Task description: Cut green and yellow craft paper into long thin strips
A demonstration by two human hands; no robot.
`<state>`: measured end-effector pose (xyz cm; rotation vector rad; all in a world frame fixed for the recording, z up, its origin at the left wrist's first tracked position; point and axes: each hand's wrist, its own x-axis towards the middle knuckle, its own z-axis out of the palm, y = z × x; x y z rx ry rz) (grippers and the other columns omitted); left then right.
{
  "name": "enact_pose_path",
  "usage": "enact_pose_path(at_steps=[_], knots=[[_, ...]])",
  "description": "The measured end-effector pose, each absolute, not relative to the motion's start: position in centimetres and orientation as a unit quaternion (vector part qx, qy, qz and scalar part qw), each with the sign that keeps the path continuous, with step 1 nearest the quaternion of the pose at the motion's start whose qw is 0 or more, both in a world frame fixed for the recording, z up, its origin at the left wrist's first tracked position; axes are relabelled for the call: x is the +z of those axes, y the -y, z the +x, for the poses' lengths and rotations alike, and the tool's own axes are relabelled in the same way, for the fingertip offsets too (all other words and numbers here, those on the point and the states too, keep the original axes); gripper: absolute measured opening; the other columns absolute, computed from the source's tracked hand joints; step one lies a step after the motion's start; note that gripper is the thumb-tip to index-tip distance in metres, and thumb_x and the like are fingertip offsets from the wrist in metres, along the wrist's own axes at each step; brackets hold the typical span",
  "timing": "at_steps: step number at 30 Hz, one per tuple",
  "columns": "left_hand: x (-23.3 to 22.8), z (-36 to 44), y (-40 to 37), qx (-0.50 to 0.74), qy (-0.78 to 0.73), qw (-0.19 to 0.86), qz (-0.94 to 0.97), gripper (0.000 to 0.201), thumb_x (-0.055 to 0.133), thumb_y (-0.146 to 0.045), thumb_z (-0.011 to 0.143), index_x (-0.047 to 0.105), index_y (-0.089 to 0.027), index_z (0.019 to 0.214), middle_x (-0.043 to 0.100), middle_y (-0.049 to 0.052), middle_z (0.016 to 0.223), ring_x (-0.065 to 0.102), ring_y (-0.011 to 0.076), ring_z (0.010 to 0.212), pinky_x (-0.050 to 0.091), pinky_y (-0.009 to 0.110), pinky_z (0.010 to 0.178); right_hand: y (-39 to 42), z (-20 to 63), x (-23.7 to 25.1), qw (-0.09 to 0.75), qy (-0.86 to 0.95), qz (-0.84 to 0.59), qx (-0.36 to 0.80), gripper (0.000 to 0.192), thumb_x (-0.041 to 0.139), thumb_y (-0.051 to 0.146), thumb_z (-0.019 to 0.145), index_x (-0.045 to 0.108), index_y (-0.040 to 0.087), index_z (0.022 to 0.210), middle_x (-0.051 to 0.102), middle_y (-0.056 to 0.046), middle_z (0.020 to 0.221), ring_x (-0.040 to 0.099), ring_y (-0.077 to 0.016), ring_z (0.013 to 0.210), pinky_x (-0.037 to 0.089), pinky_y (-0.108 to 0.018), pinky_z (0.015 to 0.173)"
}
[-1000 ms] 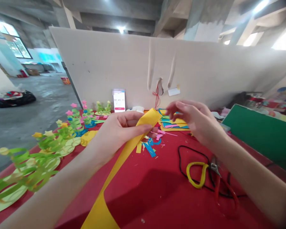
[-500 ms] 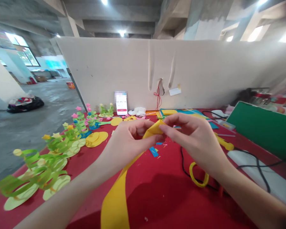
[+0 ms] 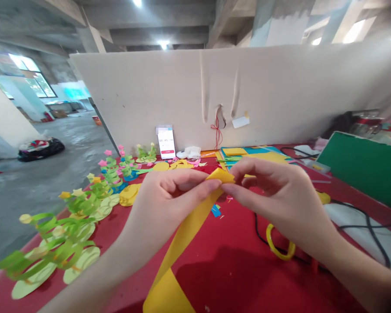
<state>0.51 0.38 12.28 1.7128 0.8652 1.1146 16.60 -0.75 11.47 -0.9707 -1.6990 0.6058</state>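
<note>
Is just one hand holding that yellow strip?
No, the left hand and right hand both pinch the yellow strip near its folded end.

Around the strip [image 3: 195,226], the table [image 3: 241,287] bears sheets [image 3: 270,156] at one o'clock, board [image 3: 361,169] at three, ring [image 3: 284,256] at four, paper plants [image 3: 84,232] at nine, phone [image 3: 166,141] at eleven; partition [image 3: 172,95] at twelve, behind.

Bare hands [image 3: 275,189], nails [image 3: 216,184] apparently short, slightly blurred; forearms [image 3: 107,261] bare too.

Pale partition [image 3: 156,91] behind a red table [image 3: 228,278], grey floor [image 3: 80,139] and window [image 3: 44,84] leftward, bright lamp [image 3: 164,44] among concrete beams [image 3: 159,19].
</note>
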Motion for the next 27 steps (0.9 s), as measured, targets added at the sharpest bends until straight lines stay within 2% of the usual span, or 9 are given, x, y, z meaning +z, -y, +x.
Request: enact_pose_path(at_steps=[3,12,16,22,27], knots=[[12.2,0.5,0.0,0.46,-0.365,0.422,0.691,0.01,0.06,-0.024,0.075,0.068,-0.027,0.07,0.069,-0.007,0.063,0.062,0.0089,0.056,0.046,0.011,0.048,1.1,16.6,11.6,0.535,0.705,-0.395,0.248,0.004,0.06,0.024,0.071,0.058,0.022,0.069,0.059,0.003,0.066,0.055,-0.0104,0.06,0.047,-0.021,0.051],[12.1,0.6,0.5,0.456,-0.399,0.252,0.755,0.018,0.051,-0.031,0.08,0.068,-0.025,0.079,0.066,-0.005,0.061,0.056,0.01,0.051,0.042,0.016,0.042,1.9,16.5,11.5,0.55,0.696,-0.403,0.227,0.003,0.06,0.026,0.071,0.06,0.023,0.069,0.061,0.002,0.068,0.057,-0.0121,0.059,0.049,-0.023,0.051],[12.0,0.6,0.5,0.45,-0.387,0.219,0.775,0.021,0.046,-0.029,0.083,0.067,-0.027,0.087,0.064,-0.006,0.057,0.051,0.0077,0.045,0.038,0.015,0.039,2.0,16.4,11.6,0.546,0.699,-0.412,0.207,0.007,0.059,0.028,0.072,0.06,0.023,0.067,0.06,0.001,0.068,0.056,-0.0122,0.059,0.048,-0.023,0.049],[11.9,0.4,0.4,0.449,-0.378,0.169,0.792,0.02,0.047,-0.027,0.083,0.067,-0.027,0.086,0.058,-0.008,0.05,0.04,0.0042,0.036,0.028,0.014,0.031,2.0,16.4,11.5,0.555,0.698,-0.405,0.202,0.004,0.06,0.026,0.072,0.059,0.023,0.069,0.06,0.002,0.07,0.057,-0.0116,0.063,0.048,-0.021,0.051],[12.1,0.5,0.3,0.444,-0.376,0.164,0.797,0.02,0.047,-0.027,0.083,0.066,-0.023,0.081,0.058,-0.006,0.05,0.044,0.006,0.039,0.033,0.015,0.036,2.2,16.6,11.5,0.555,0.699,-0.403,0.203,0.002,0.061,0.025,0.071,0.059,0.024,0.071,0.061,0.002,0.073,0.058,-0.0124,0.067,0.049,-0.021,0.052]])
